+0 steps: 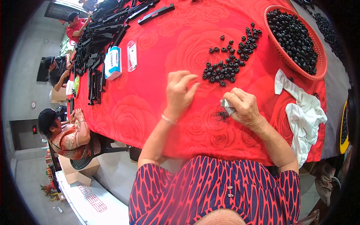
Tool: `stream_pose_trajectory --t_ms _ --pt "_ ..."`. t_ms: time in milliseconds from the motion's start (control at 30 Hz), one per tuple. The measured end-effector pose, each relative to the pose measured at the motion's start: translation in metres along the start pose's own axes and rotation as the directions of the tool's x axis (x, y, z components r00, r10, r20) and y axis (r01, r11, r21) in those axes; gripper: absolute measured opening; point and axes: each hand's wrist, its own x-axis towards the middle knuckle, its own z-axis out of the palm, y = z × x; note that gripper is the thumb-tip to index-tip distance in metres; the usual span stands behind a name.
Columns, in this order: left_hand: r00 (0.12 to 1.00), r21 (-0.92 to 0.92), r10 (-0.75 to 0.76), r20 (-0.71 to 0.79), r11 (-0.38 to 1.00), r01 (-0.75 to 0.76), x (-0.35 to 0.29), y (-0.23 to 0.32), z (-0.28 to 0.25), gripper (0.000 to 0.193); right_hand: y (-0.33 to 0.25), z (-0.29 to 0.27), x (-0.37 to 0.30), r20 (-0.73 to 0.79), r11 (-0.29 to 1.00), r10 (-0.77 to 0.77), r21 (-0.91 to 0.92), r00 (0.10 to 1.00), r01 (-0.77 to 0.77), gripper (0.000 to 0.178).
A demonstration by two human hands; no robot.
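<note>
Head view: pinching a small silvery-grey piece between closed fingers of the right hand, to the near left of the basket, perhaps for firm control beside dark crumbs; holding the left hand half-curled, with no object visible in it, farther left of the basket; working beside loose black caps, left of the basket, presumably grouped for easy reach

Your tbl: red rose-print cloth. Nr ctr, sm. patch blk crumbs; beyond, loose blk round pcs. To your R, orange basket of same, wht rag. L: long blk parts piled, blue/wht box, clear tray.
</note>
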Motion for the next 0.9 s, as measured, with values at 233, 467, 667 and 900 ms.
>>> stream_pose_trajectory --t_ms 233,467,667,900 --pt "0.975 -0.154 0.148 0.165 0.98 -0.123 0.026 -0.016 0.026 0.019 0.007 0.002 -0.001 -0.019 1.0 0.016 -0.016 1.0 -0.016 0.027" --pt "0.797 -0.797 -0.236 0.556 0.119 0.592 0.014 0.026 0.004 0.02 0.002 -0.016 0.009 -0.101 0.931 0.263 0.288 0.96 -0.224 0.031" --pt "0.617 -0.622 -0.188 0.764 -0.47 0.627 -0.004 0.053 0.017 0.025 -0.008 -0.027 0.018 -0.077 0.91 0.262 0.352 0.962 -0.219 0.034" --pt "0.639 -0.617 -0.135 0.757 -0.47 0.631 0.0 0.063 0.017 0.026 -0.003 -0.025 0.015 -0.133 0.937 0.192 0.321 0.972 -0.141 0.037"
